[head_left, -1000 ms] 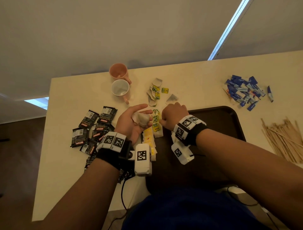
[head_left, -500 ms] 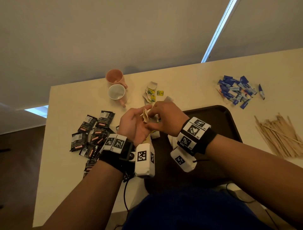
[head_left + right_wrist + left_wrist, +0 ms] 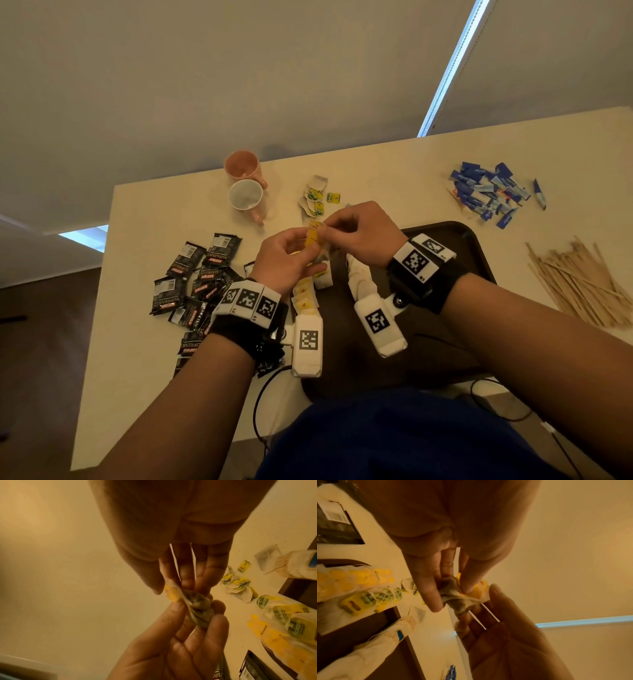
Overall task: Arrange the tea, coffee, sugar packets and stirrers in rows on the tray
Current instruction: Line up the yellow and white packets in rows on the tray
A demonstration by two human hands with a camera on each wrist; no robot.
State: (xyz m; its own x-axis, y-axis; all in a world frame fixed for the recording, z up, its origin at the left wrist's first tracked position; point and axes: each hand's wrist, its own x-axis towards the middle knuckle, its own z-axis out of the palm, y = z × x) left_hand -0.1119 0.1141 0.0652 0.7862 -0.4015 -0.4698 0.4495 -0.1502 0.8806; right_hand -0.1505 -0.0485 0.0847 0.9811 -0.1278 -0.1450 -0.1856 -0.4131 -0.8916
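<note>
A crumpled tea bag (image 3: pixel 313 237) with a yellow wrapper is held in the air over the far left corner of the dark brown tray (image 3: pixel 455 246). My left hand (image 3: pixel 310 248) pinches the bag (image 3: pixel 458 599) between thumb and fingers. My right hand (image 3: pixel 325 230) pinches its yellow end (image 3: pixel 171 592). On the tray's left side lies a row of yellow tea bags (image 3: pixel 305 294), with a row of white ones (image 3: pixel 359 277) beside it. Black coffee packets (image 3: pixel 198 274) lie left of the tray, blue sugar packets (image 3: pixel 489 195) at the far right, and wooden stirrers (image 3: pixel 582 284) at the right.
Two mugs (image 3: pixel 245 185) stand at the table's far edge, left of a few loose tea bags (image 3: pixel 315 200). The table's left edge (image 3: pixel 99 274) runs just beyond the coffee packets. Cables (image 3: pixel 263 394) hang at the near edge.
My right hand left the tea bag row on the tray and came up to meet the left hand. Both hands now hold the one tea bag, a little higher.
</note>
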